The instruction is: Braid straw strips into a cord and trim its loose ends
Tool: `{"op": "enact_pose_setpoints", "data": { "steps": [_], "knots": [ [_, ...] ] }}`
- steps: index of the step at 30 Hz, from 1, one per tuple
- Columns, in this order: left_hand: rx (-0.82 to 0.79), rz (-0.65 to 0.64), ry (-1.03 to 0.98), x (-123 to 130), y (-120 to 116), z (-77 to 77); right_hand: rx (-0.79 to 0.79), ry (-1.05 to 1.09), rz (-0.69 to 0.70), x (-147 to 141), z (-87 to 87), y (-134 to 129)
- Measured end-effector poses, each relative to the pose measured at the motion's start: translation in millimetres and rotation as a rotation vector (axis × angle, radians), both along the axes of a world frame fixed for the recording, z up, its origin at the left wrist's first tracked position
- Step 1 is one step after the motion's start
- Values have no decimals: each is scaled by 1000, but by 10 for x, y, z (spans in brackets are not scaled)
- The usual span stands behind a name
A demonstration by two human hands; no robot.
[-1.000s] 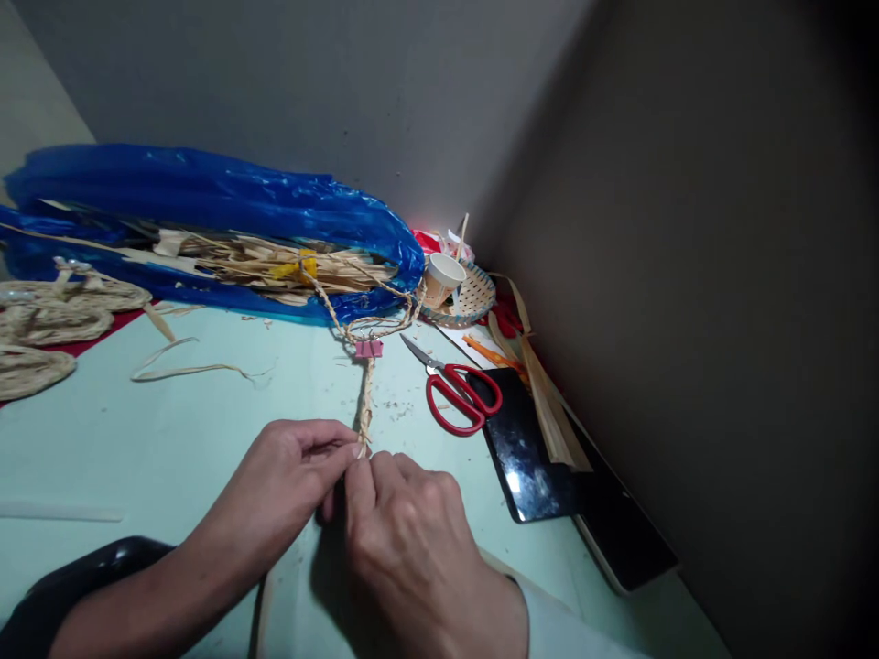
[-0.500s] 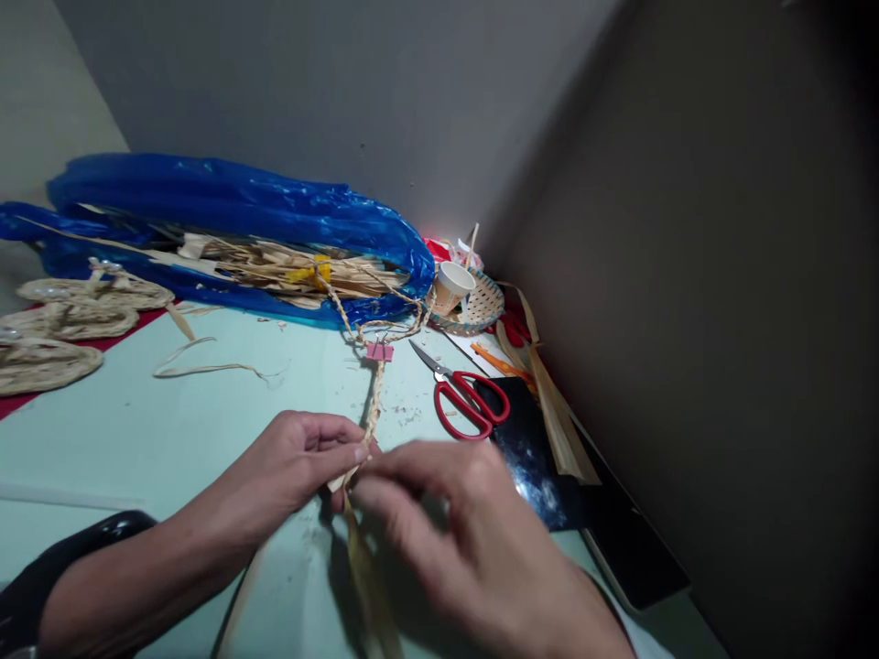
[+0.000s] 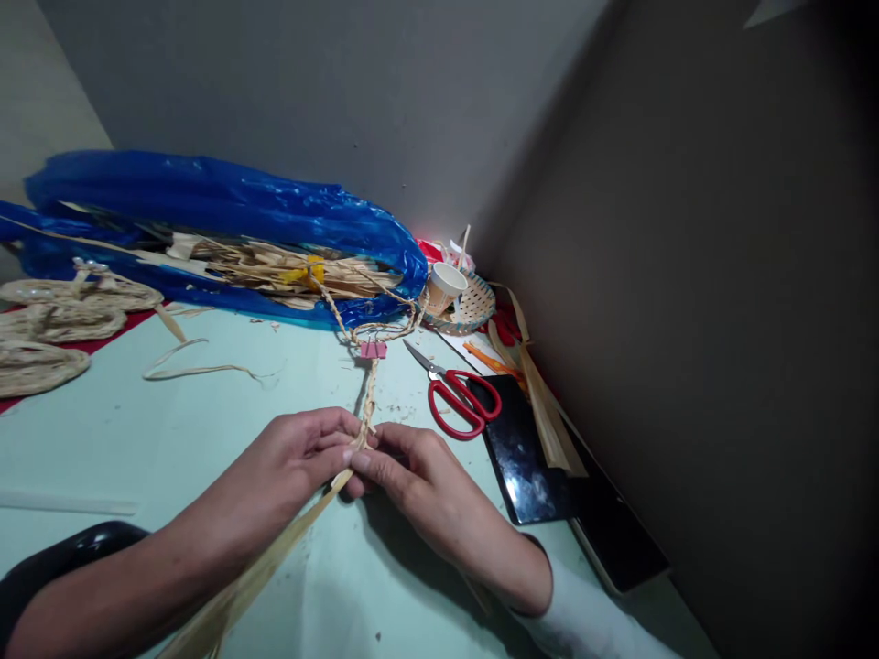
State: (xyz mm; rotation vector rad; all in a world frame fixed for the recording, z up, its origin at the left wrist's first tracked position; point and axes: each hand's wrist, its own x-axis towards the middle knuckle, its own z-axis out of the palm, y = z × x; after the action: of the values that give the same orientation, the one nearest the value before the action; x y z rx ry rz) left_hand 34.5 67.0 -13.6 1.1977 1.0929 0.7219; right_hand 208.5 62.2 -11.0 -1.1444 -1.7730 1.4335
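Observation:
A thin braid point(image 3: 369, 395) of pale dried plant strips runs down from a pink binder clip point(image 3: 374, 350). At its lower end my left hand point(image 3: 309, 453) pinches it between thumb and fingers. From the other side my right hand point(image 3: 408, 471) grips the same spot, thumb pressed on the strips. Both sets of fingertips meet there and partly hide the end of the braid. One long loose strip point(image 3: 275, 552) trails from the fingers toward the lower left, across my left forearm.
Behind lies a blue plastic bag point(image 3: 226, 197) full of dried strips point(image 3: 267, 265). Red-handled scissors point(image 3: 457, 398) lie right of the braid, by a black tablet-like slab point(image 3: 526, 471). A paper cup point(image 3: 445, 286) sits in a woven basket point(image 3: 477, 302). Woven soles point(image 3: 51, 320) are at left.
My right hand has come down and forward onto the braid, fingertips against those of my left. The loose strip has swung from below the hands to the lower left.

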Motion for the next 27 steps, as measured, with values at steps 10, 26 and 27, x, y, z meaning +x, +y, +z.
{"op": "enact_pose_setpoints", "data": {
  "steps": [10, 26, 27],
  "knots": [
    [160, -34, 272, -31, -47, -39, 89, -120, -99, -37, -34, -88],
    [1238, 21, 662, -2, -372, -287, -51, 90, -85, -41, -43, -89],
    [1282, 13, 667, 4, -387, -321, -96, 116, -63, -43, -39, -85]
  ]
}}
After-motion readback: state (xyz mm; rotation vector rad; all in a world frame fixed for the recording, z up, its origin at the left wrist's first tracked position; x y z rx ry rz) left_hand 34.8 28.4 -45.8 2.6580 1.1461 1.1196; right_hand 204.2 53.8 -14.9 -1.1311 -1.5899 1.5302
